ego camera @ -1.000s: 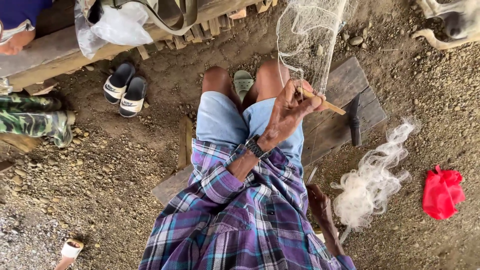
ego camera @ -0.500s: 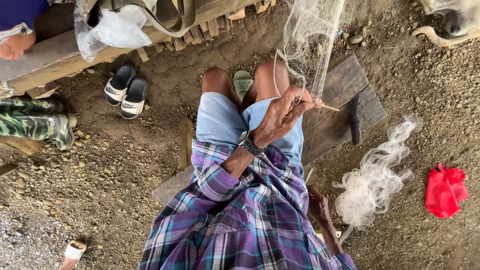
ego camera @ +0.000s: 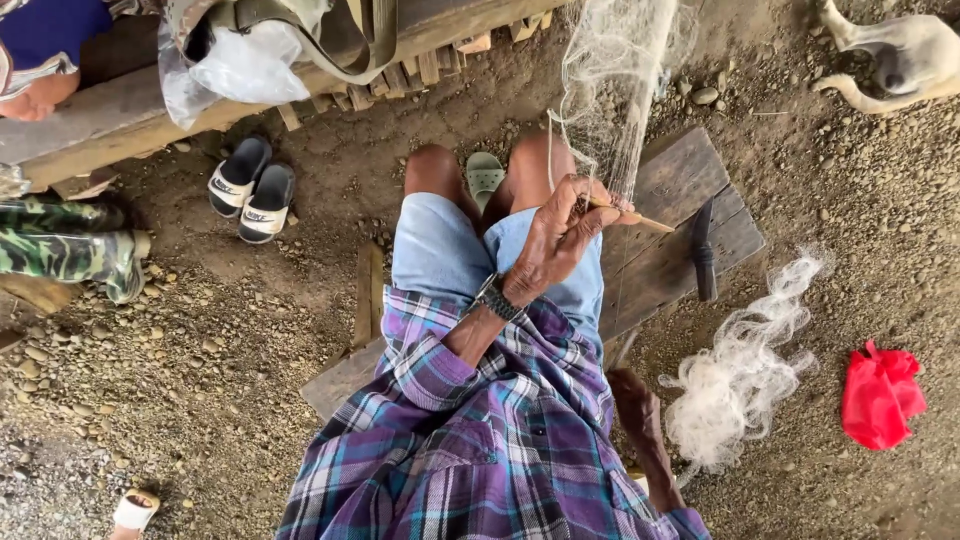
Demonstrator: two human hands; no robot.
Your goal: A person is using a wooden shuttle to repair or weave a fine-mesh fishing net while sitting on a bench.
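I sit on a weathered wooden bench (ego camera: 680, 260) in a purple plaid shirt and denim shorts. My left hand (ego camera: 560, 230), with a watch on the wrist, pinches a fine white fishing net (ego camera: 610, 80) that hangs down in front of my knees. The same hand grips a slim wooden netting needle (ego camera: 640, 220) against the mesh. My right hand (ego camera: 632, 400) hangs low beside my right hip at the bench's edge. Its fingers are dark and partly hidden, so I cannot tell whether it holds anything.
A dark knife (ego camera: 703, 250) lies on the bench. A tangle of white filament (ego camera: 740, 370) and a red bag (ego camera: 880, 395) lie on the gravel to the right. Black-and-white sandals (ego camera: 250, 188), camouflage boots (ego camera: 60, 250) and another person (ego camera: 40, 50) are at left; a dog (ego camera: 900, 55) lies top right.
My left hand has turned and drawn the needle in toward the net, so less of it sticks out to the right. My right hand has stayed by my hip.
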